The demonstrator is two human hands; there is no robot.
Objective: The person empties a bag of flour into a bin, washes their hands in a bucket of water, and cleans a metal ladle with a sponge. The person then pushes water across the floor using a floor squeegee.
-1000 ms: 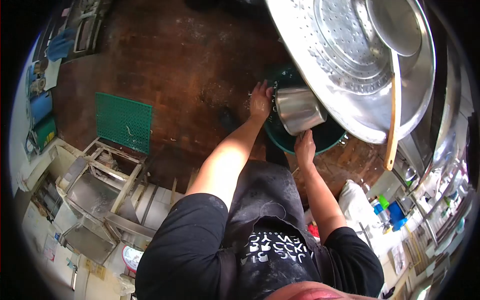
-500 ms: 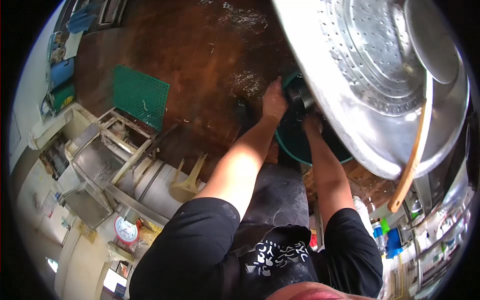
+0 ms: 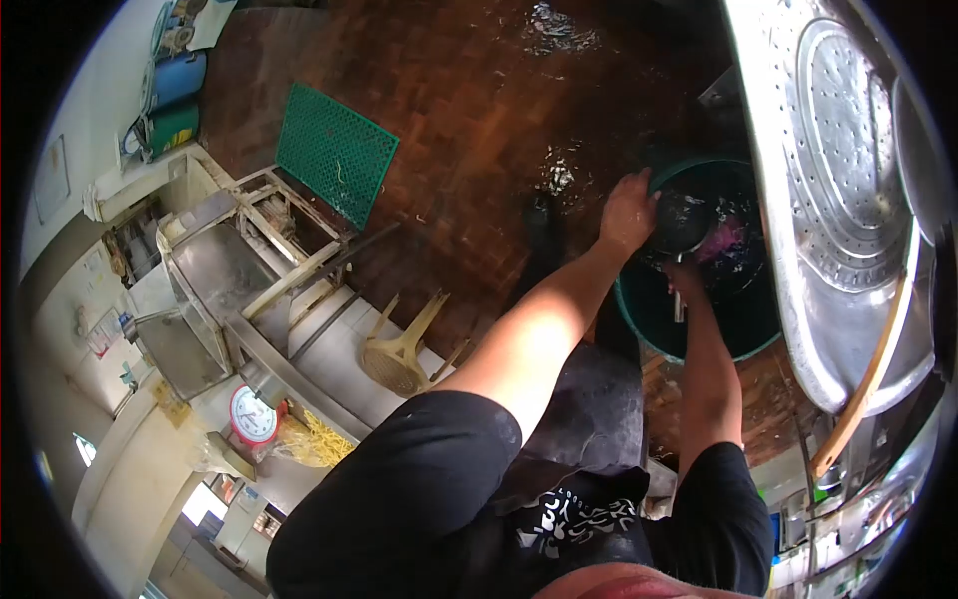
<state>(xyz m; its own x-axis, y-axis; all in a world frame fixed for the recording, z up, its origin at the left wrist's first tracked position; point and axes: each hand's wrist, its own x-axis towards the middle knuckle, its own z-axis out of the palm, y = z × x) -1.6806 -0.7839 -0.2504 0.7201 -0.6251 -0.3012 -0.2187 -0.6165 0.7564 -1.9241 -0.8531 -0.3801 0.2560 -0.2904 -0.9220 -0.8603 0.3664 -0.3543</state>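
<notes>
1. Floor [image 3: 449, 100]: brown, wet in patches; green mat [image 3: 337, 150] at left.
2. Tub [image 3: 649, 344]: green; pot [image 3: 683, 222] inside, its mouth visible.
3. Right hand [image 3: 685, 283]: fingers closed on the pot's handle.
4. Left hand [image 3: 629, 212]: fingers partly bent at the tub's rim, beside the pot; grip cannot be determined.
5. Basin [image 3: 783, 200]: metal, right of tub, holding a wooden-handled ladle [image 3: 868, 389].

Green mat [image 3: 337, 152], dark green tub [image 3: 649, 334], black sleeve [image 3: 399, 489], red-brown floor [image 3: 439, 110], white lettering on black shirt [image 3: 589, 519].
</notes>
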